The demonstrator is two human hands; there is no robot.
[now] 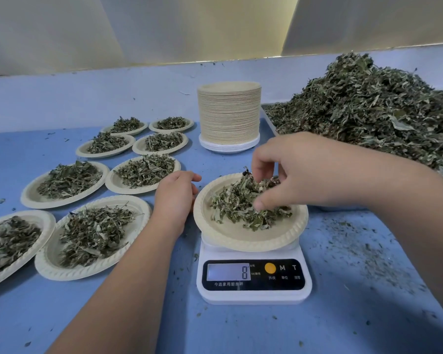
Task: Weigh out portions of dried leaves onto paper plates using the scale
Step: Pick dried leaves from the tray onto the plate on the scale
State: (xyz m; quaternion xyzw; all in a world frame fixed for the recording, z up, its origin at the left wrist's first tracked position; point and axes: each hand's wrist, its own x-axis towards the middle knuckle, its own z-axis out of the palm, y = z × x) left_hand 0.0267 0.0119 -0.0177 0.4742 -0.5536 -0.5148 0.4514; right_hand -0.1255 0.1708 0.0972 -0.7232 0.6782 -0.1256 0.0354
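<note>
The blue bench (241, 328) carries a heap of dried leaves (363, 108) on the right, within reach for topping up. Filled plates (69, 180) are set aside on the left, behind them a stack of paper plates (229, 111). On the scale (253, 295), which reads 8, sits a paper plate (241, 241). The right hand (304, 169) has its fingers pinched on its portion of leaves (235, 205), probably adjusting the weight. The left hand (174, 198) waits just beside the rim, its fingers loosely curled and empty.
</note>
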